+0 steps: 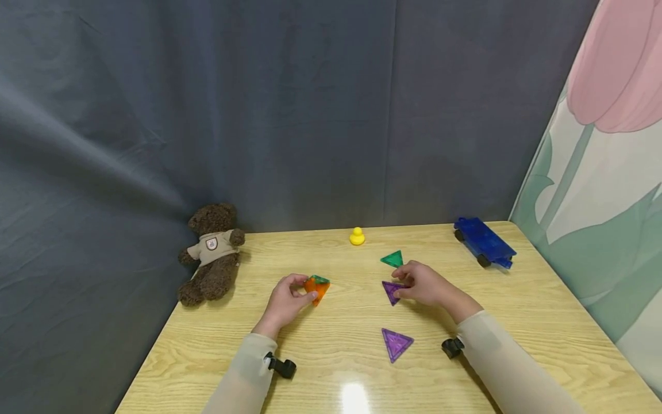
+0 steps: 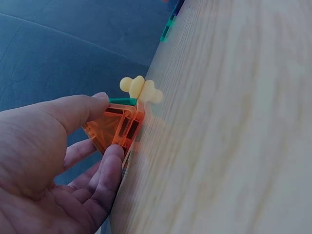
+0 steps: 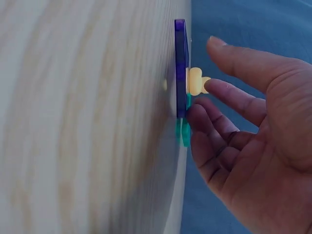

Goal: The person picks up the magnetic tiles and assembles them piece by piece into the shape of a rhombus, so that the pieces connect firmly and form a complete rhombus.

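Note:
My left hand (image 1: 284,300) pinches a small cluster of translucent triangular magnetic tiles between thumb and fingers. Orange tiles (image 2: 114,127) make up its sides, and a green tile (image 1: 320,279) lies along the top. Over a purple triangle tile (image 1: 391,292) hovers my right hand (image 1: 421,283). In the right wrist view the thumb is spread away from the fingers, whose tips are close to that purple tile (image 3: 180,68); whether they touch it I cannot tell. Just behind lies a flat green triangle tile (image 1: 394,259). Nearer the front is a second purple triangle tile (image 1: 397,344).
A brown teddy bear (image 1: 214,253) leans at the table's left edge. The yellow rubber duck (image 1: 357,236) stands at the back, and a blue wheeled car base (image 1: 483,241) rests back right. Dark cloth (image 1: 310,115) hangs behind the wooden table (image 1: 331,351).

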The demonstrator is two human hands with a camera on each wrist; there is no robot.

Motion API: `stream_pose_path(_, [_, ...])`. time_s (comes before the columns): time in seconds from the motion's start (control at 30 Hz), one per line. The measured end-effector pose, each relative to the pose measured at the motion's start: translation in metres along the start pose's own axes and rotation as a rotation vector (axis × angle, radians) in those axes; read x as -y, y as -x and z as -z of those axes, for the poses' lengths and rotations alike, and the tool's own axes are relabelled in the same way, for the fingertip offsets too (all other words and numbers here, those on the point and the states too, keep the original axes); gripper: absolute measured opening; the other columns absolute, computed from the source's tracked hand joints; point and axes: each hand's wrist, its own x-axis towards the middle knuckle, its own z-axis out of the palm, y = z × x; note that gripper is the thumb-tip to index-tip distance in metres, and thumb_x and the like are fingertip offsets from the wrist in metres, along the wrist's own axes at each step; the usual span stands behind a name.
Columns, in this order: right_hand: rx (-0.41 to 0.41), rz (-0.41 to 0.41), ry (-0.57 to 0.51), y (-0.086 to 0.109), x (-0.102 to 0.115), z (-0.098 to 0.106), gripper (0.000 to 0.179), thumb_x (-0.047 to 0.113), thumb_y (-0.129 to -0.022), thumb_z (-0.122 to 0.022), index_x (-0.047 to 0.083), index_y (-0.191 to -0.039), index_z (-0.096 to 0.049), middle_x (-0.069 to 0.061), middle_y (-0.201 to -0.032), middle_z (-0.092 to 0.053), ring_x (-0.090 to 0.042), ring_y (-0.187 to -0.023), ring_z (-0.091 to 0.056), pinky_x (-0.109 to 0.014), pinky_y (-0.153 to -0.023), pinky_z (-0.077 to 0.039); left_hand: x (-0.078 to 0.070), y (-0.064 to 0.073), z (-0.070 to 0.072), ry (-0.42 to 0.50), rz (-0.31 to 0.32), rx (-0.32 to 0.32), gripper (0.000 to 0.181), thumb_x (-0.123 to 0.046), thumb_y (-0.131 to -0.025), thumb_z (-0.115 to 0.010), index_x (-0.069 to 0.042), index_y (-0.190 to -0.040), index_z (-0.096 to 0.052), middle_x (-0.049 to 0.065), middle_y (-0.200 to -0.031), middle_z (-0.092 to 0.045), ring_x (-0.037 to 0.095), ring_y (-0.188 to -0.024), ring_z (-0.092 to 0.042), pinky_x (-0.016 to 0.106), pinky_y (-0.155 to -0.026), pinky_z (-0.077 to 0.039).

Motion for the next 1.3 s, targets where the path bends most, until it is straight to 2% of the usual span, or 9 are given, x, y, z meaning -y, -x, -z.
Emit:
stream_pose_path(0.2, [0.009, 0.014, 0.067, 0.007, 0.001, 0.003, 0.049, 0.023, -0.086, -0.090, 0.001, -0.126, -0.071, -0.006, -0.109, -0.064, -0.024, -0.101, -0.064, -0.048, -0.093, -0.056, -0.003, -0.001, -0.003, -0.006, -0.018, -0.009, 0.047, -0.029, -0.093, -0.083, -0.007, -0.130, -0.065, 0.013, -0.126, -0.060, 0.021, -0.086, -0.058, 0.032, -0.074, -0.052])
stream_pose_path(0.37, [0.009, 0.013, 0.117, 0.009, -0.001, 0.001, 0.056, 0.028, -0.079, -0.095, 0.001, -0.124, -0.073, -0.005, -0.106, -0.063, -0.021, -0.096, -0.062, -0.045, -0.091, -0.056, -0.006, -0.001, -0.005, -0.013, -0.021, -0.018, 0.046, -0.027, -0.093, -0.083, -0.007, -0.130, -0.065, 0.014, -0.124, -0.060, 0.022, -0.087, -0.057, 0.035, -0.076, -0.051])
stream_pose_path(0.63, [-0.032, 0.000, 0.293, 0.004, 0.005, -0.006, 0.059, 0.049, -0.081, -0.090, 0.006, -0.119, -0.076, -0.002, -0.101, -0.061, -0.017, -0.087, -0.058, -0.044, -0.088, -0.056, -0.010, -0.001, -0.006, -0.048, -0.005, -0.030, 0.046, -0.029, -0.093, -0.083, -0.007, -0.129, -0.065, 0.012, -0.121, -0.059, 0.021, -0.087, -0.056, 0.035, -0.077, -0.050])
stream_pose_path(0.77, [-0.036, -0.035, 0.343, 0.002, 0.012, -0.008, 0.056, 0.047, -0.079, -0.092, 0.008, -0.116, -0.076, -0.002, -0.100, -0.060, -0.018, -0.087, -0.058, -0.046, -0.089, -0.056, -0.011, 0.000, -0.007, -0.052, -0.001, -0.035, 0.045, -0.029, -0.093, -0.083, -0.007, -0.129, -0.065, 0.012, -0.121, -0.059, 0.021, -0.087, -0.055, 0.035, -0.077, -0.050])
stream_pose_path(0.87, [-0.047, -0.053, 0.310, 0.005, 0.011, -0.007, 0.054, 0.042, -0.078, -0.094, 0.007, -0.115, -0.076, -0.004, -0.100, -0.060, -0.019, -0.087, -0.057, -0.046, -0.089, -0.055, -0.011, 0.000, -0.009, -0.066, 0.008, -0.037, 0.045, -0.030, -0.093, -0.083, -0.008, -0.128, -0.065, 0.011, -0.120, -0.058, 0.021, -0.087, -0.055, 0.034, -0.076, -0.050])
stream_pose_path(1.07, [-0.065, -0.024, 0.200, 0.020, 0.000, 0.001, 0.053, 0.033, -0.075, -0.097, 0.007, -0.113, -0.070, -0.005, -0.102, -0.062, -0.021, -0.089, -0.057, -0.045, -0.087, -0.055, -0.011, 0.000, -0.012, -0.077, 0.010, -0.041, 0.045, -0.032, -0.093, -0.083, -0.010, -0.127, -0.064, 0.009, -0.119, -0.058, 0.019, -0.087, -0.056, 0.035, -0.076, -0.051])
stream_pose_path(1.3, [-0.016, -0.063, -0.009, 0.035, -0.021, 0.014, 0.037, 0.017, -0.085, -0.090, 0.010, -0.104, -0.059, -0.005, -0.086, -0.055, -0.021, -0.079, -0.052, -0.036, -0.070, -0.046, -0.011, 0.003, -0.012, -0.080, 0.003, -0.041, 0.046, -0.031, -0.093, -0.084, -0.009, -0.129, -0.065, 0.010, -0.120, -0.059, 0.020, -0.088, -0.055, 0.033, -0.076, -0.050])
